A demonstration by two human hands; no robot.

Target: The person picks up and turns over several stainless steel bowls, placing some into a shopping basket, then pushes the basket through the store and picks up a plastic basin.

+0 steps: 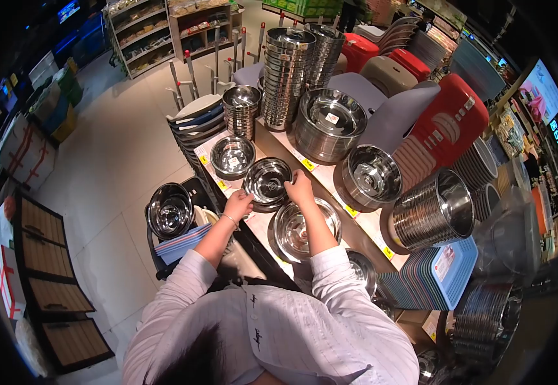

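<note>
Both my hands grip a shiny stainless steel basin [269, 179] by its rim, over the display shelf. My left hand [239, 204] pinches the near left side of the rim. On the right side, the fingers of my right hand [300, 188] are closed on the edge. Just left of this basin sits another steel basin [233, 156] with a white sticker. A wider, shallow steel basin [290, 232] lies nearer me, partly hidden behind my right forearm.
A black basket [159, 269] at the left holds steel bowls [170, 212] and blue-striped items [183, 244]. Tall steel basin stacks [285, 77] stand behind the shelf. To the right are a tilted basin stack [420, 221], blue plastic baskets [453, 273] and red stools [455, 122].
</note>
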